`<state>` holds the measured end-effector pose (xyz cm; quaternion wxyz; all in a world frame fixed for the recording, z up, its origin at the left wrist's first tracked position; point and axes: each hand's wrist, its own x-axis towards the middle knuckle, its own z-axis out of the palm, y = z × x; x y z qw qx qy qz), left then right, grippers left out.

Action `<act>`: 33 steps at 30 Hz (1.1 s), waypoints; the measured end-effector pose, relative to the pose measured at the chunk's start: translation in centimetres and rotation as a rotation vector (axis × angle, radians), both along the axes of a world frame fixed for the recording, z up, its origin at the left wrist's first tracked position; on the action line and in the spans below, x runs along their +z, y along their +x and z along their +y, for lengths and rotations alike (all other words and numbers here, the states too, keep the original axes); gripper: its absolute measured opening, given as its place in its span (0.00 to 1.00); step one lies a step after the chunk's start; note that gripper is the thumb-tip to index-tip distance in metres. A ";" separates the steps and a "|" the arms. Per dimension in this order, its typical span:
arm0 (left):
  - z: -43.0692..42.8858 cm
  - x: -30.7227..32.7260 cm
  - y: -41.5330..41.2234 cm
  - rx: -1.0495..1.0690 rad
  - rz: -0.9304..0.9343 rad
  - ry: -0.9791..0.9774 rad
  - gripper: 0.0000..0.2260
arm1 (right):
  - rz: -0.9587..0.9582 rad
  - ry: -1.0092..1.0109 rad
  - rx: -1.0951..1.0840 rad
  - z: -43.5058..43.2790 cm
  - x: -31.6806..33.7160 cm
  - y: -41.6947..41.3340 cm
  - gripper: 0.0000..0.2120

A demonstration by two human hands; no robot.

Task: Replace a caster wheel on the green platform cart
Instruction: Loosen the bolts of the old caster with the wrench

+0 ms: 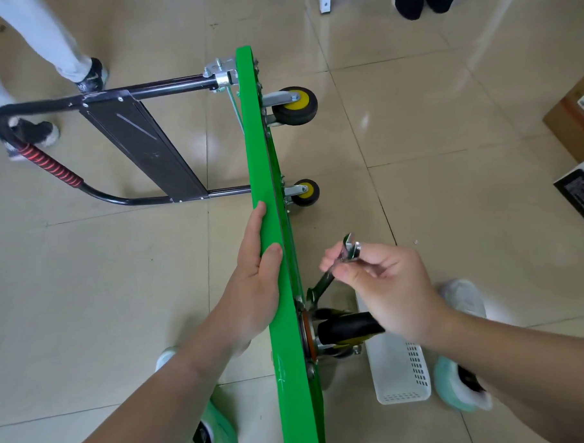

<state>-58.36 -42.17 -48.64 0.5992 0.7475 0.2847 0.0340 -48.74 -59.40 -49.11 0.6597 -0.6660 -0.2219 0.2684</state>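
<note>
The green platform cart (259, 149) stands on its long edge, deck facing left, underside facing right. My left hand (256, 283) rests along the cart's upper edge, thumb on the rim and fingers down the deck side. My right hand (383, 281) pinches the upper end of a metal wrench (330, 276). The wrench's lower jaw sits at the mounting plate of the nearest caster wheel (349, 327), a black wheel partly hidden by my right hand. Two more casters, black with yellow hubs (295, 104) (305, 191), stick out to the right farther along.
The folded black handle (47, 165) with its red grip lies on the tiled floor to the left. A white perforated basket (400, 367) lies by my feet on the right. Another person's legs stand at top left. Cardboard boxes (577, 115) sit at the right edge.
</note>
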 end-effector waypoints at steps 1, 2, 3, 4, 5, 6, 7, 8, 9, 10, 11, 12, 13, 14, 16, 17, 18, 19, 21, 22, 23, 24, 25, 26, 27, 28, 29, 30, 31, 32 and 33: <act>0.0 -0.1 0.0 -0.002 -0.002 -0.004 0.25 | 0.016 -0.036 0.012 0.2 0.2 0.7 0.10; 0.1 -0.2 0.0 -0.004 -0.002 -0.007 0.25 | 0.030 -0.073 0.024 0.4 0.4 1.4 0.09; 0.1 -0.3 0.0 -0.005 -0.002 -0.011 0.25 | 0.053 -0.101 0.024 0.7 0.5 2.1 0.09; 0.1 -0.3 0.0 -0.005 -0.005 -0.013 0.25 | 0.090 -0.116 0.014 1.1 0.5 2.7 0.09; 0.1 -0.4 0.1 -0.003 -0.009 -0.013 0.24 | 0.132 -0.123 -0.002 1.6 0.4 3.3 0.09; 0.1 -0.4 0.1 -0.002 -0.013 -0.013 0.24 | 0.173 -0.127 -0.013 2.1 0.2 3.8 0.09; 0.1 -0.4 0.1 0.000 -0.014 -0.016 0.24 | 0.204 -0.134 -0.015 2.5 0.0 4.2 0.09; 0.1 -0.3 0.2 0.003 -0.013 -0.019 0.24 | 0.224 -0.145 -0.008 3.0 -0.2 4.5 0.08; 0.1 -0.3 0.2 0.003 -0.011 -0.020 0.24 | 0.242 -0.160 0.003 3.5 -0.5 4.7 0.08; 0.1 -0.3 0.2 0.002 -0.008 -0.014 0.24 | 0.262 -0.172 0.017 3.9 -0.8 4.9 0.07; 0.1 -0.2 0.1 0.000 -0.004 -0.006 0.24 | 0.286 -0.178 0.033 4.3 -1.1 5.0 0.06; 0.1 -0.1 0.1 -0.002 0.001 0.000 0.25 | 0.310 -0.181 0.049 4.7 -1.3 5.0 0.06; 0.1 0.0 0.1 -0.005 0.008 0.003 0.25 | 0.326 -0.191 0.062 5.1 -1.5 5.0 0.05; 0.1 0.1 0.1 -0.007 0.014 0.006 0.26 | 0.333 -0.208 0.073 5.5 -1.6 5.0 0.04; 0.1 0.2 0.1 -0.013 0.018 0.010 0.26 | 0.341 -0.246 0.084 6.4 -1.9 5.0 0.04; 0.1 0.3 0.1 -0.016 0.020 0.008 0.26 | 0.351 -0.260 0.086 6.7 -2.0 5.1 0.04; 0.1 0.3 0.1 -0.018 0.022 0.006 0.26 | 0.366 -0.270 0.090 7.1 -2.1 5.2 0.04; 0.1 0.3 0.1 -0.020 0.024 0.004 0.26 | 0.384 -0.277 0.095 7.3 -2.2 5.3 0.05; 0.1 0.3 0.1 -0.019 0.027 -0.003 0.26 | 0.410 -0.284 0.116 7.8 -2.3 5.5 0.07; 0.1 0.3 0.1 -0.016 0.026 -0.005 0.26 | 0.407 -0.287 0.129 7.9 -2.3 5.5 0.07; 0.1 0.2 0.1 -0.013 0.024 -0.007 0.26 | 0.393 -0.291 0.143 8.0 -2.3 5.4 0.07; 0.1 0.2 0.1 -0.012 0.023 -0.007 0.26 | 0.374 -0.293 0.156 8.1 -2.3 5.3 0.07; 0.1 0.3 0.1 -0.011 0.022 -0.007 0.26 | 0.356 -0.295 0.168 8.2 -2.2 5.3 0.06; 0.1 0.3 0.1 -0.011 0.021 -0.008 0.26 | 0.342 -0.295 0.177 8.3 -2.2 5.1 0.06; 0.1 0.2 0.1 -0.010 0.019 -0.010 0.26 | 0.332 -0.293 0.184 8.2 -2.1 5.1 0.08; 0.1 0.2 0.1 -0.009 0.017 -0.013 0.26 | 0.323 -0.291 0.187 8.2 -2.1 5.0 0.09; 0.1 0.1 0.1 -0.009 0.018 -0.014 0.26 | 0.312 -0.290 0.187 8.0 -1.9 4.9 0.09; 0.1 0.0 0.2 -0.011 0.017 -0.015 0.26 | 0.299 -0.284 0.184 7.9 -1.7 4.8 0.09; 0.1 -0.1 0.1 -0.011 0.017 -0.016 0.25 | 0.286 -0.276 0.178 7.6 -1.5 4.5 0.08; 0.1 -0.1 0.2 -0.010 0.015 -0.016 0.25 | 0.274 -0.265 0.165 7.3 -1.3 4.2 0.07; 0.1 -0.1 0.1 -0.007 0.013 -0.013 0.25 | 0.257 -0.249 0.149 6.9 -1.1 3.8 0.07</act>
